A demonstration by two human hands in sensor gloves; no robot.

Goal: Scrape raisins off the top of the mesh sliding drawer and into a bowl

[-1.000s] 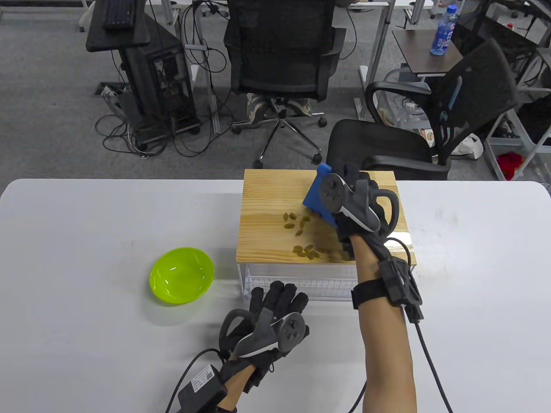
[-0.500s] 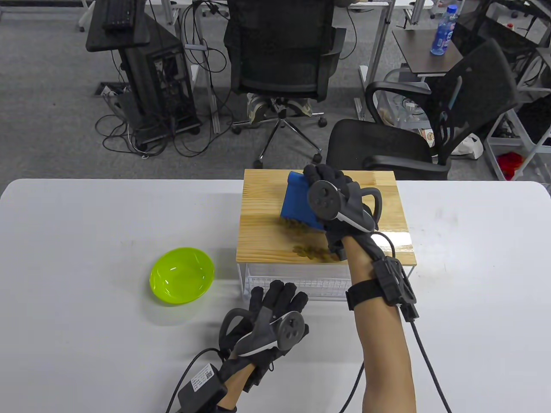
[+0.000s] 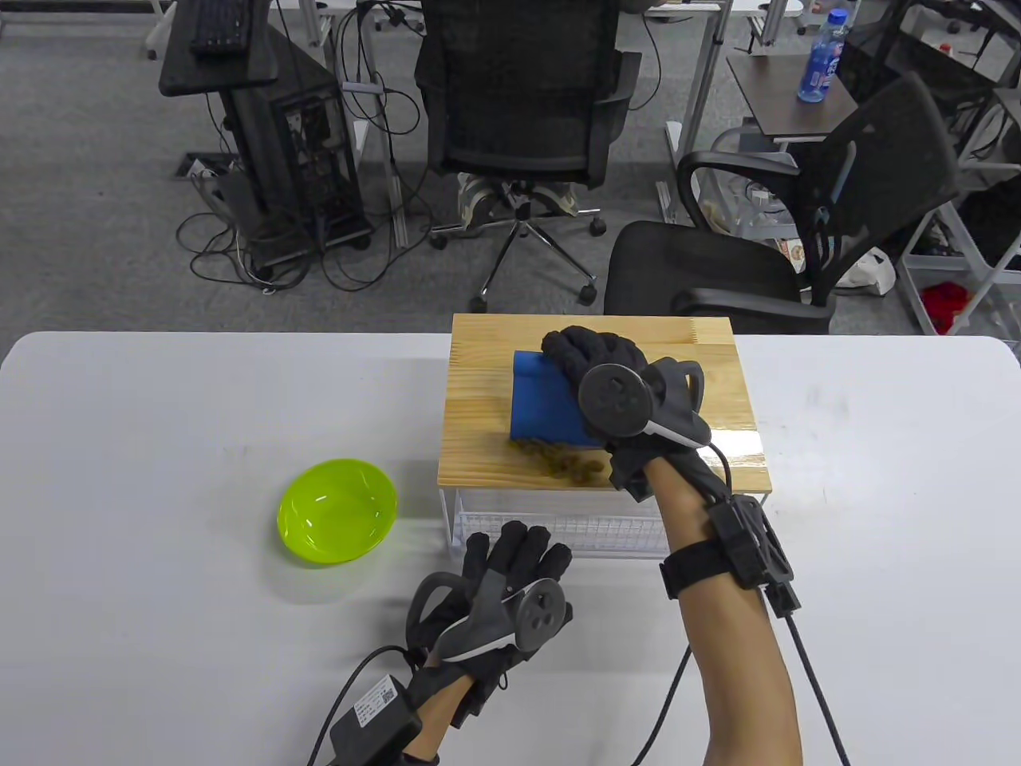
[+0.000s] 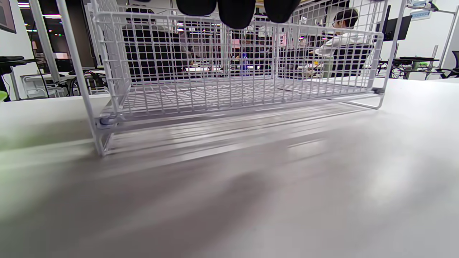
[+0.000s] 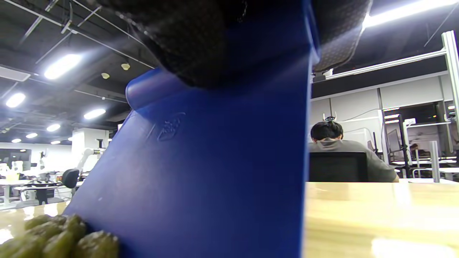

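My right hand (image 3: pixel 594 359) grips a blue scraper (image 3: pixel 542 399) on the wooden top (image 3: pixel 478 375) of the white mesh drawer (image 3: pixel 550 523). The scraper's lower edge sits against a heap of raisins (image 3: pixel 558 461) near the top's front edge. In the right wrist view the scraper (image 5: pixel 200 172) fills the frame, with raisins (image 5: pixel 57 238) bunched at its base. My left hand (image 3: pixel 510 570) rests flat on the table in front of the drawer, fingers straight, holding nothing. The green bowl (image 3: pixel 337 511) stands empty on the table, left of the drawer.
The white table (image 3: pixel 159 415) spreads left and right of the drawer. In the left wrist view the mesh drawer (image 4: pixel 233 68) is close ahead, with nothing in it. Office chairs (image 3: pixel 518 88) and desks stand beyond the table's far edge.
My right hand has swept the scraper left and toward the front edge, gathering the scattered raisins into one heap. The left hand and the bowl have not moved.
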